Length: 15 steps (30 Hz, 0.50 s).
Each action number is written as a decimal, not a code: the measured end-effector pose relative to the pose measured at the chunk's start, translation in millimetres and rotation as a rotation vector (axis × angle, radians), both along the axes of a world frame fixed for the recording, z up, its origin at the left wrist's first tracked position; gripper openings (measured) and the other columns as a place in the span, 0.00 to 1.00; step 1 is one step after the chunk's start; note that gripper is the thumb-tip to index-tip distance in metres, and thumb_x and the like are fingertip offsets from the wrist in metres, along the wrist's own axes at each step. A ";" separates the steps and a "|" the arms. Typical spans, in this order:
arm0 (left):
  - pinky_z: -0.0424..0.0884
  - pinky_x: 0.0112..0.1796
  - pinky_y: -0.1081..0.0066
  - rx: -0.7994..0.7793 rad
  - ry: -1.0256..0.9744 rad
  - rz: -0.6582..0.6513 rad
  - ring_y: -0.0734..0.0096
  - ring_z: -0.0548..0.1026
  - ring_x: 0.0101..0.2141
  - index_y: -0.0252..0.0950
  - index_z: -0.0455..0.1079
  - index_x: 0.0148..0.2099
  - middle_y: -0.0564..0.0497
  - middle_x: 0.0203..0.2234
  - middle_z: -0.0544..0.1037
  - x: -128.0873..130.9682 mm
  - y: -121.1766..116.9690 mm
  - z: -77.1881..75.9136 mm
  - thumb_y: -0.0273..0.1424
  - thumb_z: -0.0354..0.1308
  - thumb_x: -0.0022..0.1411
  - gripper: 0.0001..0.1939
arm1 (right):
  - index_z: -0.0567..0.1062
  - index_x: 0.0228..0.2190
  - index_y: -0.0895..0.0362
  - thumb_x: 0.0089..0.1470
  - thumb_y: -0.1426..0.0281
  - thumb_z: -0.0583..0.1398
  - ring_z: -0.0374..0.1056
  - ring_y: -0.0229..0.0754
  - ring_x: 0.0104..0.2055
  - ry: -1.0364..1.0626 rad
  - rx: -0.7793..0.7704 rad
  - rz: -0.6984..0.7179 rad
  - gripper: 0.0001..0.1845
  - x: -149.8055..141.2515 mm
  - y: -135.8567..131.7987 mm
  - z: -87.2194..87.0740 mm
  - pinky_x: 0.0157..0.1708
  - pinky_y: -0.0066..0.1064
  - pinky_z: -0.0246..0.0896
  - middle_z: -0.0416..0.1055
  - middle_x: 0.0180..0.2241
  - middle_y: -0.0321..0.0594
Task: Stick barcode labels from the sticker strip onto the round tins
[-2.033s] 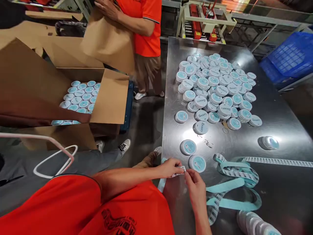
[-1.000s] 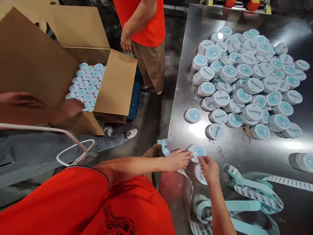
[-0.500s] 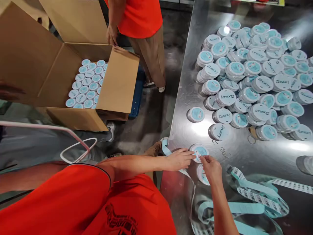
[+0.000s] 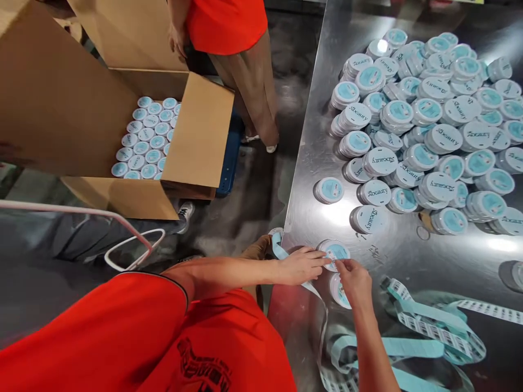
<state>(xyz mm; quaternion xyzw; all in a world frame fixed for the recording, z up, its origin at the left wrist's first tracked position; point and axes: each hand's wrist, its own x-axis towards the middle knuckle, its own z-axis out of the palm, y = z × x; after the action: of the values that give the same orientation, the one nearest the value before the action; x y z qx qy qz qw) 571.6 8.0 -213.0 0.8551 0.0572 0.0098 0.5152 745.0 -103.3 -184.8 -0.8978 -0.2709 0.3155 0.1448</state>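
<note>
My left hand (image 4: 302, 265) lies with fingers stretched out, their tips touching the lid of a round white jar (image 4: 339, 249) with a blue top label. My right hand (image 4: 355, 279) pinches at the same lid, thumb and finger together at a small white sticker (image 4: 331, 254); the fingertips partly cover it. A second jar (image 4: 338, 291) stands just below, partly behind my right hand. From beside my left wrist a pale blue label strip (image 4: 279, 246) runs over the table edge. More barcode label strips (image 4: 433, 321) lie in loose coils right of my right forearm.
Stacked jars (image 4: 433, 125) fill the far part of the metal table (image 4: 302, 190). At left, an open cardboard box (image 4: 204, 136) holds rows of jars. Beside it stands a person in an orange shirt (image 4: 229, 24). A pinkish-white bar (image 4: 81, 208) crosses the left side.
Both hands stay at the same jar, with the right fingertips slightly closer to the left ones. The standing person's hand has come away from the box flap.
</note>
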 end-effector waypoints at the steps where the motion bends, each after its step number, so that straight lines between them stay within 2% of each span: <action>1: 0.52 0.65 0.50 0.015 0.002 -0.003 0.50 0.59 0.68 0.34 0.75 0.38 0.42 0.66 0.67 0.4 -0.3 0.8 0.23 0.57 0.68 0.06 | 0.78 0.31 0.57 0.51 0.52 0.56 0.72 0.48 0.28 -0.010 -0.012 0.015 0.22 -0.9 0.6 1.0 0.31 0.37 0.63 0.80 0.30 0.49; 7: 0.54 0.62 0.50 0.227 -0.010 -0.033 0.51 0.59 0.67 0.33 0.75 0.41 0.40 0.66 0.66 0.6 -8.6 1.3 0.22 0.48 0.72 0.14 | 0.77 0.32 0.57 0.57 0.59 0.54 0.74 0.51 0.36 -0.100 -0.098 0.105 0.17 -11.0 8.6 9.4 0.38 0.39 0.60 0.79 0.34 0.52; 10: 0.52 0.63 0.51 0.236 -0.006 -0.014 0.51 0.59 0.67 0.32 0.74 0.41 0.39 0.66 0.66 1.8 -11.1 1.6 0.21 0.47 0.72 0.14 | 0.75 0.35 0.60 0.58 0.57 0.55 0.74 0.56 0.37 -0.172 -0.182 0.098 0.19 -8.7 11.5 17.5 0.37 0.42 0.59 0.78 0.34 0.60; 12: 0.50 0.63 0.53 0.130 0.009 0.024 0.51 0.60 0.66 0.33 0.74 0.38 0.40 0.64 0.69 3.6 -7.7 5.1 0.21 0.52 0.69 0.10 | 0.74 0.36 0.62 0.55 0.53 0.58 0.73 0.59 0.37 -0.232 -0.244 0.062 0.23 -5.9 10.2 25.9 0.35 0.44 0.60 0.77 0.34 0.64; 13: 0.51 0.63 0.55 0.017 0.027 0.065 0.51 0.62 0.65 0.33 0.73 0.36 0.40 0.62 0.71 4.4 -4.5 8.1 0.22 0.56 0.66 0.06 | 0.74 0.35 0.61 0.54 0.52 0.59 0.73 0.60 0.36 -0.250 -0.236 0.041 0.22 -6.0 8.3 30.9 0.35 0.44 0.60 0.77 0.34 0.63; 15: 0.58 0.59 0.60 -0.258 0.080 0.192 0.54 0.68 0.59 0.35 0.71 0.32 0.43 0.54 0.78 4.8 3.2 16.0 0.27 0.63 0.61 0.06 | 0.74 0.32 0.57 0.53 0.52 0.59 0.73 0.56 0.36 -0.194 -0.076 -0.022 0.20 -12.6 2.5 41.7 0.35 0.43 0.62 0.77 0.33 0.55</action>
<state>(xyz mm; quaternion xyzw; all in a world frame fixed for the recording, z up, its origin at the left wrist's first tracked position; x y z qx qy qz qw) 576.4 11.2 -197.0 0.7720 0.1599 0.0173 0.6149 732.3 -100.7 -143.2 -0.9319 -0.2615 0.2357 0.0872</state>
